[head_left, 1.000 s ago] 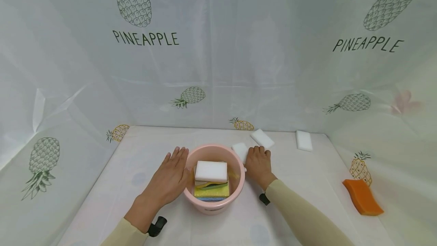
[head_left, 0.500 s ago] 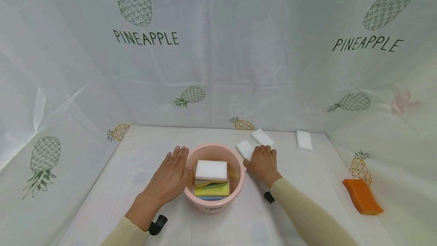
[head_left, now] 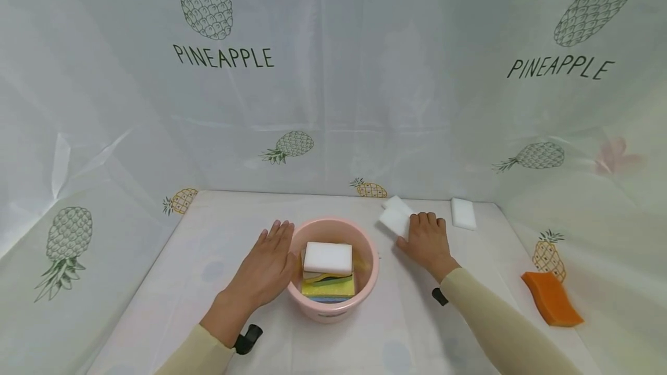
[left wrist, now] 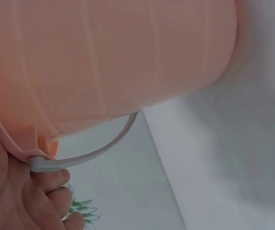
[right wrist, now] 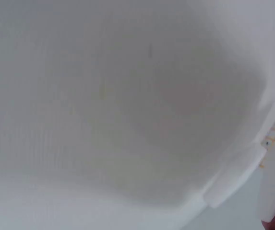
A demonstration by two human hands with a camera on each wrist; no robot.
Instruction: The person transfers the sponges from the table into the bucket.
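Observation:
A pink bucket stands at the middle of the white table. Inside it, a white sponge lies on top of yellow, green and blue sponges. My left hand rests flat against the bucket's left wall. The left wrist view shows that wall and the white handle close by the fingers. My right hand is right of the bucket and grips a white sponge at its thumb side. That sponge overlaps a second white sponge behind it.
A third white sponge lies near the back right corner. An orange sponge sits at the table's right edge. Pineapple-print sheeting walls the table at the back and both sides. The right wrist view shows mostly white tabletop.
My right hand has moved right and away from the bucket, and the white sponge went with it toward the one behind. The left hand stays on the bucket.

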